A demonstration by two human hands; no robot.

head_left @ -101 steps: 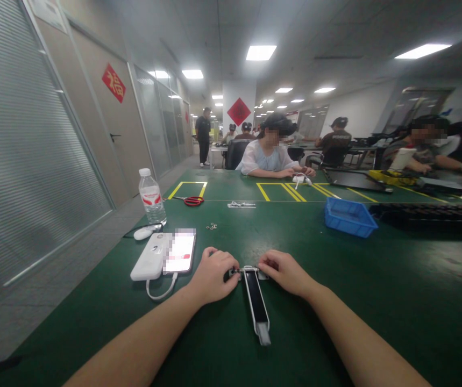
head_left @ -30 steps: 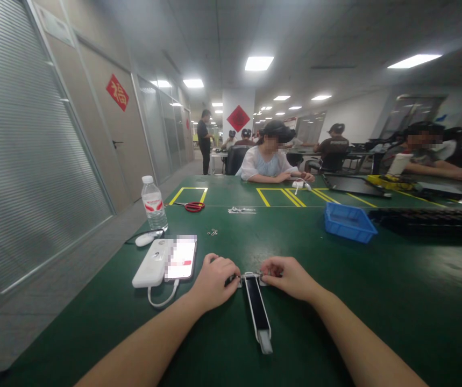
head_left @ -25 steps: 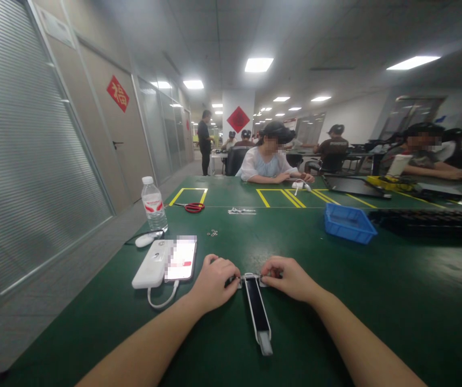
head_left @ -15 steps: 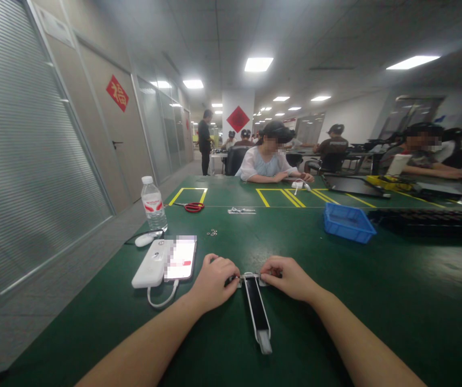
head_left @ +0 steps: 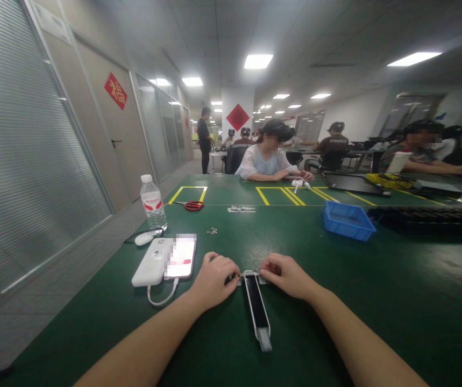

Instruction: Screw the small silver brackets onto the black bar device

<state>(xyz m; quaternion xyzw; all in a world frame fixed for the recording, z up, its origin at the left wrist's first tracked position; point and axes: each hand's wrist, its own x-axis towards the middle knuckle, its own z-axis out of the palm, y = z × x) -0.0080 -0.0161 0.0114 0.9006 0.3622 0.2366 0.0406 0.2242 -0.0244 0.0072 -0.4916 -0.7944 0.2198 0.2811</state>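
Note:
A long narrow device (head_left: 257, 303) with a black face and white frame lies on the green table, with a pale grey piece at its near end. At its far end, my left hand (head_left: 215, 279) pinches the left side of a thin metal crosspiece, fingers closed. On the other side, my right hand (head_left: 285, 275) has its fingertips pressed together at the crosspiece's right end. The fingers hide most of the small parts there. Several small metal rings (head_left: 212, 231) lie beyond my left hand.
Left of my hands are a phone (head_left: 180, 258), a white power bank (head_left: 152, 262) with a cable, and a water bottle (head_left: 153, 204). Farther off lie red-handled scissors (head_left: 193, 205), small metal strips (head_left: 241, 209) and a blue tray (head_left: 348, 219). A person sits opposite.

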